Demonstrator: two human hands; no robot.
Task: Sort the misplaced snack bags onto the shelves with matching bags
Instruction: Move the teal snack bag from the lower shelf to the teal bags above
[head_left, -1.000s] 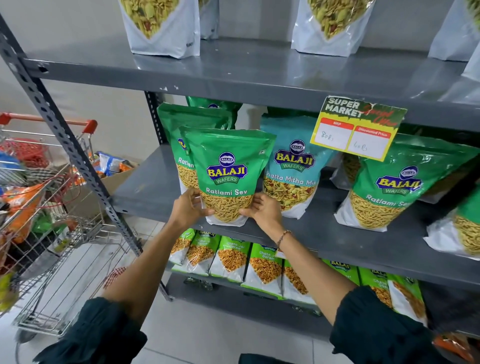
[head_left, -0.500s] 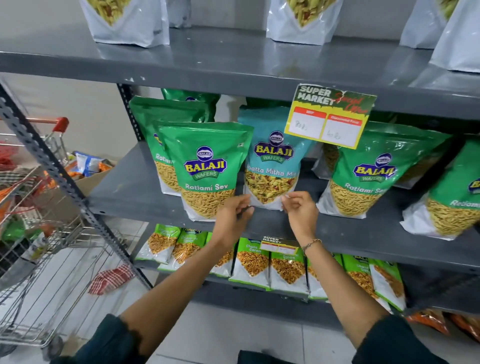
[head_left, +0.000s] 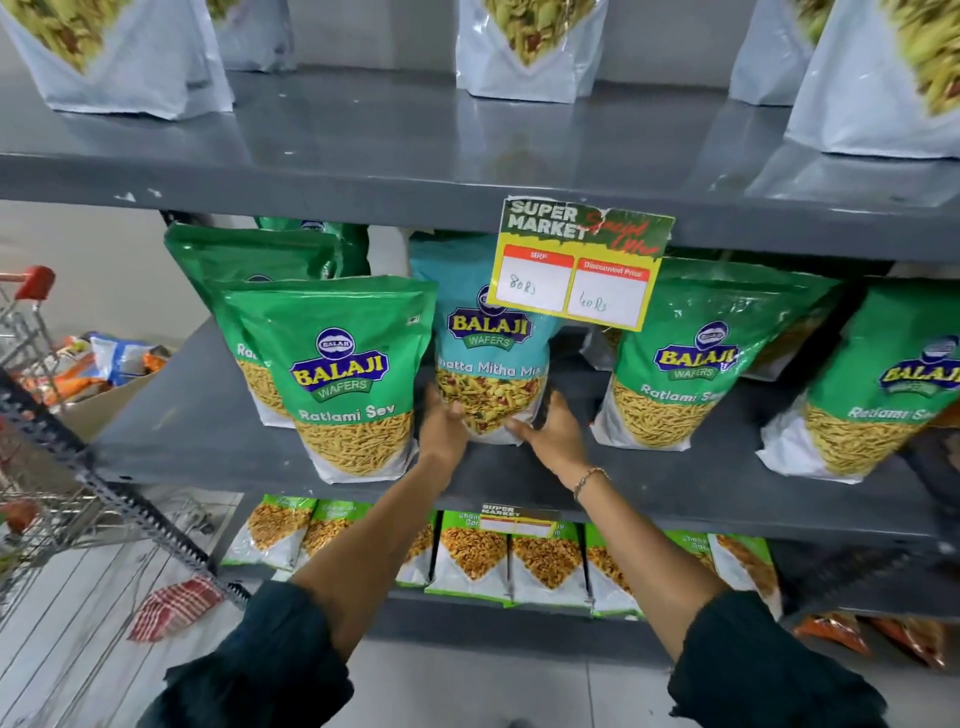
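While our left hand (head_left: 441, 428) and right hand (head_left: 550, 436) clasp its lower corners, we log the teal Khatta Mitha bag (head_left: 491, 364): upright between them, flanked by Ratlami Sev bags (head_left: 340, 374).

Both hands are now off the green Ratlami Sev bag (head_left: 340, 379), which they gripped by its lower corners a second ago; it stands alone at the shelf edge. The left hand (head_left: 441, 428) and right hand (head_left: 553, 434) have moved right and now clasp the bottom of the teal Khatta Mitha Mix bag (head_left: 491, 364), one on each side.
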